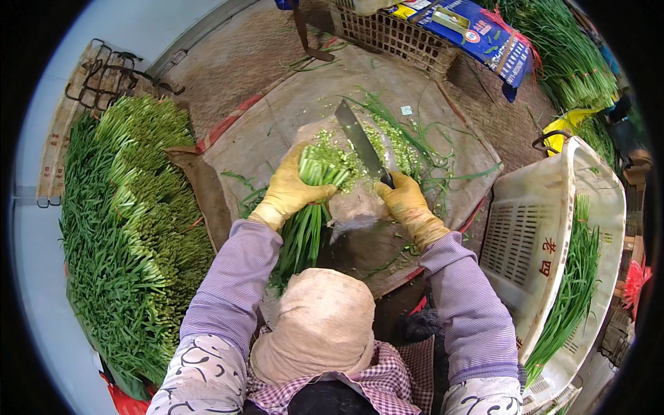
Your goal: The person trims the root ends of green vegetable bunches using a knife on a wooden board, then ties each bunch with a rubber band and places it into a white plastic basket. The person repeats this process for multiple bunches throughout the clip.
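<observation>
My left hand (290, 187), in a yellow rubber glove, grips a bundle of garlic chives (324, 168). The pale cut stem ends face away from me, and the green leaves (306, 238) hang towards me. My right hand (407, 202), gloved the same way, holds a broad knife (359, 137) by its black handle. Its blade points up and left, just beyond the stem ends; I cannot tell whether it touches anything. Under both is a worn, pale chopping block (358, 210), partly hidden by the bundle. Chopped stem bits (404, 150) and loose leaves (428, 137) lie around it.
Sacking (249, 129) covers the floor around the block. Stacked chive bundles (129, 249) rise at left. A white plastic basket (519, 249) holding chives (565, 301) stands close at right. Beyond are a slatted crate (389, 44), a blue printed sheet (487, 39) and more chives (565, 67).
</observation>
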